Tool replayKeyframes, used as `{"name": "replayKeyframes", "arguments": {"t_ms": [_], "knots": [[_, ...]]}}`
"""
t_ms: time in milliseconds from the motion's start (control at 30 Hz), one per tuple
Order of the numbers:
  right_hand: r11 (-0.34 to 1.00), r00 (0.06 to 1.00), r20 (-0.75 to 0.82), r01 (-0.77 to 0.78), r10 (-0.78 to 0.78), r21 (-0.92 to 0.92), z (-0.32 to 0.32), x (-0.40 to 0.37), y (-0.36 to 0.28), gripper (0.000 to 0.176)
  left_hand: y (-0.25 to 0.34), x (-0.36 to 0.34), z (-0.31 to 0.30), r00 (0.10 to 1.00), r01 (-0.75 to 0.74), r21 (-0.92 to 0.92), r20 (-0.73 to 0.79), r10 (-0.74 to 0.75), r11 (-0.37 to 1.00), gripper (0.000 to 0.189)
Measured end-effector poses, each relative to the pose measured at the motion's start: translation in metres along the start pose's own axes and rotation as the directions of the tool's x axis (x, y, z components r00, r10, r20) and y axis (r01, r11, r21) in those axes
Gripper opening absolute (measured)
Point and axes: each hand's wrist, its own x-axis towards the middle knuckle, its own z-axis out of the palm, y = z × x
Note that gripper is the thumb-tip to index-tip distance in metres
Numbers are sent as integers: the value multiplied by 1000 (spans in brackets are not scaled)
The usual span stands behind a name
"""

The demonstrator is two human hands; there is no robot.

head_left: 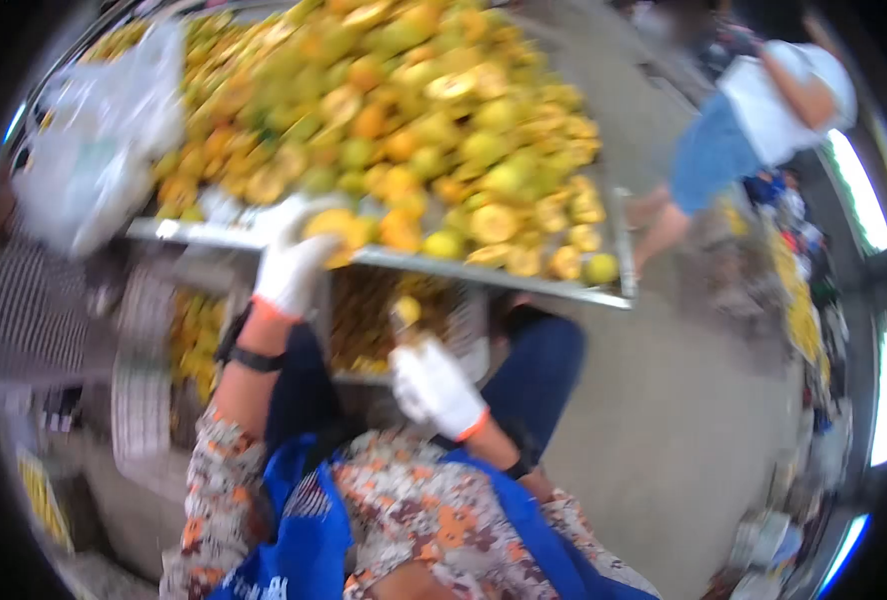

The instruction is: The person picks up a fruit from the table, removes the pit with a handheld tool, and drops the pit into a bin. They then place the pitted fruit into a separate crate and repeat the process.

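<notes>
My left hand [292,262], in a white glove with an orange cuff, grips a halved yellow-orange fruit [338,231] at the front rim of a metal tray [484,277]. Heaped on that tray are many yellow and green fruits [414,130], whole and halved, some hollowed. My right hand [436,386], gloved the same way, is closed around a small tool [405,318] above a crate. Yellow shows at the tool's tip; motion blur hides its exact kind. Inside the crate [476,335] below lies a brown mass, probably seeds, with yellow bits.
A white plastic bag [109,140] rests over the tray's left corner. Left of my knees stands a pale crate [144,370] with yellow pieces beside it. A person [734,130] in blue shorts is beyond the tray's right end. Piled goods [804,290] line the right side.
</notes>
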Motion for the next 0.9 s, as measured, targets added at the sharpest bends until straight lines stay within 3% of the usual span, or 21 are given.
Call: {"name": "replayKeyframes", "arguments": {"t_ms": [33,67,100,167,233,400,500,567,767,833,900], "knots": [[672,931,163,350,-327,-652,10,-8,-3,15,7,-14,9,998,61,-147,20,-59,987,35],[580,912,136,355,-386,-733,34,-14,-9,12,4,-23,9,993,117,-173,51,-110,978,35],[728,935,84,323,-344,-605,49,-17,-13,12,0,-32,9,985,161,-206,93,-144,965,36],[746,961,31,235,-276,-624,56,-9,-15,12,-8,-43,19,990,138,-284,47,-130,949,29],[782,970,-47,164,-240,-602,47,-2,-11,15,-6,-54,33,984,171,-526,50,-171,833,25],[826,954,51,282,-295,-489,42,-13,-10,17,-18,-59,27,975,212,-514,48,-218,831,40],[812,964,-8,221,-267,-541,40,-6,-12,16,-20,-59,30,954,287,-501,67,-293,817,45],[828,961,-20,226,-275,-513,40,-9,-14,17,-30,-62,29,965,253,-394,41,-258,883,43],[851,961,-44,220,-273,-477,28,-7,-16,17,-17,-70,44,981,179,-302,-13,-191,936,44],[790,926,18,333,-378,-514,33,-10,-16,17,-23,-68,40,978,198,-285,-11,-209,938,44],[770,947,8,267,-322,-579,29,-13,-18,15,-26,-67,39,975,212,-270,-9,-223,939,45]]}}
